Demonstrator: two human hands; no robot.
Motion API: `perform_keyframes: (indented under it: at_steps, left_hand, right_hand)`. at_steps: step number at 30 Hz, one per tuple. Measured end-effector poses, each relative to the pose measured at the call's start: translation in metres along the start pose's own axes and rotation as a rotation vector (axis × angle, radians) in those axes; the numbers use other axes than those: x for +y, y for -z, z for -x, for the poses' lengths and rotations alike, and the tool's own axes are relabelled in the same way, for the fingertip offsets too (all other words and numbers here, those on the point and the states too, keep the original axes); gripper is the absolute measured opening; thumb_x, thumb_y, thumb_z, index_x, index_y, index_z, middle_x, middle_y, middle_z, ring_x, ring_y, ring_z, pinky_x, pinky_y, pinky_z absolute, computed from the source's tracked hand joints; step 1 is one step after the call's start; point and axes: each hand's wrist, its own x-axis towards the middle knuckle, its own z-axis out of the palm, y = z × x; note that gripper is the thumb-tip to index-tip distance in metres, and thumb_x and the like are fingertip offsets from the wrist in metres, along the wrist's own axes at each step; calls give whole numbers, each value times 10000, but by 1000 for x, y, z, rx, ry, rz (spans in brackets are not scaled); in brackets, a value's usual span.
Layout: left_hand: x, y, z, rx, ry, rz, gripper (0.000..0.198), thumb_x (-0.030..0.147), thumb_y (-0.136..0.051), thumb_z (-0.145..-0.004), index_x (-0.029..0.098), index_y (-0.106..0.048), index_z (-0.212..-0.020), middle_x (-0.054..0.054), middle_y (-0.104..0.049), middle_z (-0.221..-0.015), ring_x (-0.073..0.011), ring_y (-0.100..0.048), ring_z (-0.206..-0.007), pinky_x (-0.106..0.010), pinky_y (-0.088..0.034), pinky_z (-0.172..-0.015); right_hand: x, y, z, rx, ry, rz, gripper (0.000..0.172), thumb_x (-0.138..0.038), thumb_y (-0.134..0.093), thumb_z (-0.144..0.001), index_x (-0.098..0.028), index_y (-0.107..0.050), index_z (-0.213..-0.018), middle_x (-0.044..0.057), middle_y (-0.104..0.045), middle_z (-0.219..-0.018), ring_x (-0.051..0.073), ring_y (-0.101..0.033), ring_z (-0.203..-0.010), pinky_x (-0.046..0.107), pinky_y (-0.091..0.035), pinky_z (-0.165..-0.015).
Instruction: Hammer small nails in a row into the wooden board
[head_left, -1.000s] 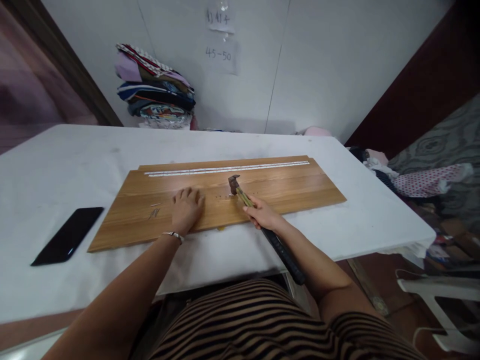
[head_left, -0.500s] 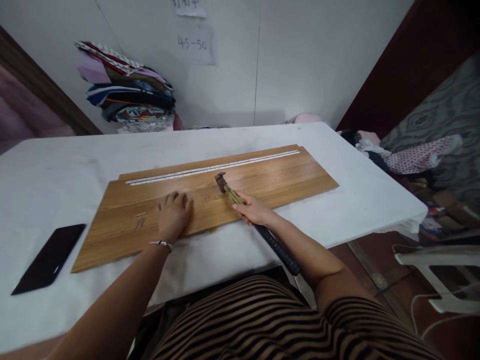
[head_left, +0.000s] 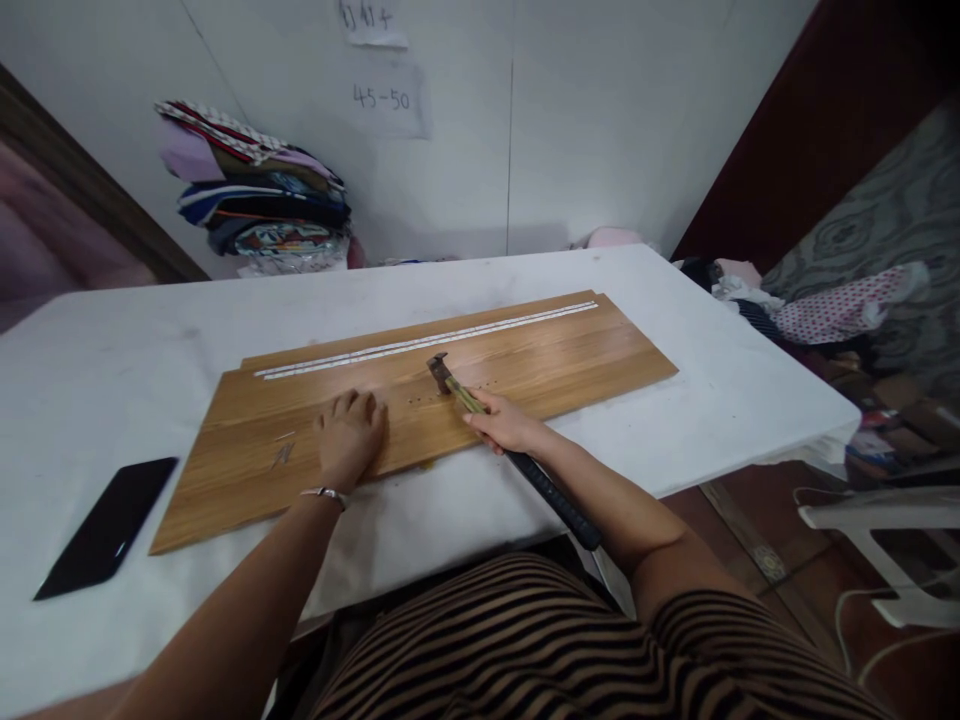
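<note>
A long wooden board [head_left: 540,365] lies across the white table [head_left: 112,350]. My left hand [head_left: 349,437] rests flat on the board, fingers spread, pressing it down. My right hand [head_left: 506,424] is closed around the shaft of a hammer [head_left: 441,370], close to its metal head; the black grip sticks out behind my wrist. The hammer head sits on the board beside a short row of small dark dots. A few loose nails [head_left: 283,452] lie on the board left of my left hand. A white strip [head_left: 420,342] runs along the board's far edge.
A black phone [head_left: 105,527] lies on the table at the left. Folded fabrics [head_left: 259,205] are stacked against the back wall. Clothes [head_left: 832,310] and a white plastic chair [head_left: 885,540] stand to the right of the table.
The hammer head has dipped slightly lower onto the board. My left hand stays flat in the same place. The view has shifted a little.
</note>
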Motion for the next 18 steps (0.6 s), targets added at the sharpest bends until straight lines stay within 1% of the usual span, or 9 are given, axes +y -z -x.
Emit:
perform_keyframes:
  at_steps: [2, 5, 8, 11, 15, 18]
  left_hand:
    - [2, 2, 0, -20, 11, -6, 464, 396, -422, -1066, 220, -746, -1349, -189, -648, -1575, -396, -527, -1491, -604, -423, -1222]
    - [3, 4, 0, -49, 26, -6, 460, 393, -426, -1072, 216, -737, -1361, -185, -638, -1587, -381, -520, -1509, -581, -416, -1232]
    - [3, 4, 0, -43, 18, -7, 462, 390, -423, -1070, 211, -737, -1359, -191, -647, -1580, -391, -526, -1501, -601, -420, -1221]
    - [3, 3, 0, -42, 5, -10, 472, 388, -424, -1063, 187, -745, -1346, -208, -645, -1580, -404, -535, -1491, -613, -427, -1212]
    - [3, 3, 1, -51, 8, -10, 495, 389, -413, -1067, 158, -746, -1351, -225, -622, -1606, -411, -526, -1503, -606, -418, -1228]
    - [3, 2, 1, -44, 5, -3, 489, 389, -408, -1074, 172, -756, -1341, -219, -626, -1604, -406, -528, -1504, -599, -413, -1233]
  right_hand:
    - [0, 0, 0, 2, 6, -10, 540, -212, -614, -1049, -189, -561, -1585, -123, -444, -556, 83, -403, -423, 166, -361, -427]
    - [0, 0, -1, 8, 15, -21, 563, -190, -601, -1045, -192, -544, -1605, -129, -439, -555, 80, -394, -419, 165, -370, -423]
    - [-1, 1, -1, 2, 10, -16, 585, -177, -605, -1039, -195, -538, -1620, -131, -445, -553, 77, -398, -413, 160, -372, -422]
    - [-1, 1, -1, -8, -2, -14, 599, -200, -631, -1035, -185, -538, -1627, -127, -452, -548, 78, -402, -412, 160, -369, -421]
    - [-3, 0, -1, 11, 8, -33, 658, -214, -627, -1041, -205, -483, -1683, -133, -428, -545, 82, -402, -412, 158, -361, -416]
    - [-3, -2, -2, 17, -4, -33, 685, -190, -595, -1047, -210, -446, -1715, -131, -431, -550, 80, -406, -409, 155, -366, -415]
